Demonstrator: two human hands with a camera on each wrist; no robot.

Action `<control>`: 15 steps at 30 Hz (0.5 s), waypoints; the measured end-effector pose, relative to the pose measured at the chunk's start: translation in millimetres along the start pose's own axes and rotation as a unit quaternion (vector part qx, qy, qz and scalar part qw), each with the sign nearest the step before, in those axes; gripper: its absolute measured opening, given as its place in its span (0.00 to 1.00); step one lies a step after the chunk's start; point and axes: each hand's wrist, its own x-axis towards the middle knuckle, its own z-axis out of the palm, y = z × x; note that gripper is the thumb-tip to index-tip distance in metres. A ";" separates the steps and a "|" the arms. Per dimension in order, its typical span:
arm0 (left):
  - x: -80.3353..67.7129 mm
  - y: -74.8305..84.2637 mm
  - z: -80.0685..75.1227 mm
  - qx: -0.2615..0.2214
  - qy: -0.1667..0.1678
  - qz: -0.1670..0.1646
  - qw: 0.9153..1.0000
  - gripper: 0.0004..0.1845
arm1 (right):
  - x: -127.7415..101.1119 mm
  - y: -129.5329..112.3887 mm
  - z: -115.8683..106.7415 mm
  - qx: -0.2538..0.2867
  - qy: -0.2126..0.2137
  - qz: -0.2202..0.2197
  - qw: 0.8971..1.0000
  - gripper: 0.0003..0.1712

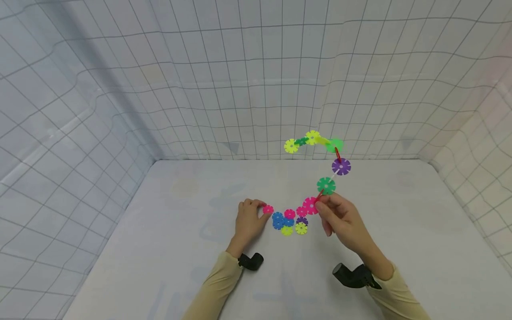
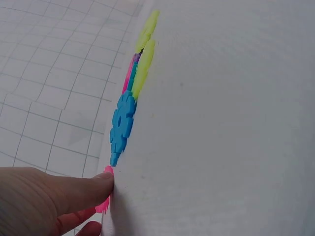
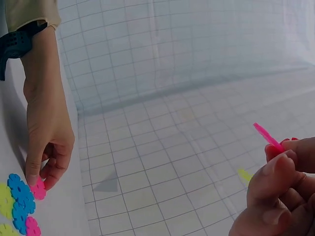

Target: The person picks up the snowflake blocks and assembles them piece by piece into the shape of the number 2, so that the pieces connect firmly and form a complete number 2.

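Holding: the right hand [image 1: 345, 221] pinches the lower end of a chain of flat, toothed plastic snowflake discs [image 1: 326, 185], thumb and fingers [image 3: 268, 182] closed on a large pink disc [image 1: 310, 205] at the chain's foot.
Chain: from that pink disc it rises off the desk [image 1: 400, 249] through a green disc and a purple disc [image 1: 341, 166], then bends left at the top through a light green disc [image 1: 335, 145] and a yellow disc [image 1: 312, 137] to a yellow-green disc [image 1: 291, 146] at its free end, all in the air above the far middle of the desk.
Left hand: the left hand [image 1: 249, 221] rests on the desk near its middle, fingers curled, with a fingertip [image 2: 96, 187] pressing a small pink toothed plastic disc [image 1: 268, 209] that lies flat there.
Loose pile: just right of that small disc, between the two hands, lies a cluster of blue discs [image 1: 278, 220], pink, purple and yellow discs [image 1: 301, 228], touching and overlapping one another.
Desk: a white cloth-covered surface, walled on three sides by white sheeting with a grey grid [image 1: 224, 89].
Wrists: each wrist carries a black strapped camera mount [image 1: 250, 261] below a pale yellow sleeve [image 1: 216, 289].
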 end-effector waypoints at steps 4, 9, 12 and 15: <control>0.5 -1.8 -1.7 -0.044 0.000 0.001 0.999 0.13 | 0.5 2.4 1.3 0.013 -0.018 -0.004 1.000 0.07; 0.3 1.8 -6.5 -0.119 0.011 0.006 0.993 0.08 | 0.9 2.8 2.7 0.011 -0.023 0.005 1.000 0.07; 0.2 9.3 -12.1 -0.142 0.021 0.034 0.989 0.07 | 1.2 1.8 2.9 0.007 -0.021 0.011 1.000 0.06; -0.8 21.2 -20.8 -0.180 0.033 0.064 0.981 0.07 | 1.8 0.7 2.8 0.005 -0.019 0.015 1.000 0.05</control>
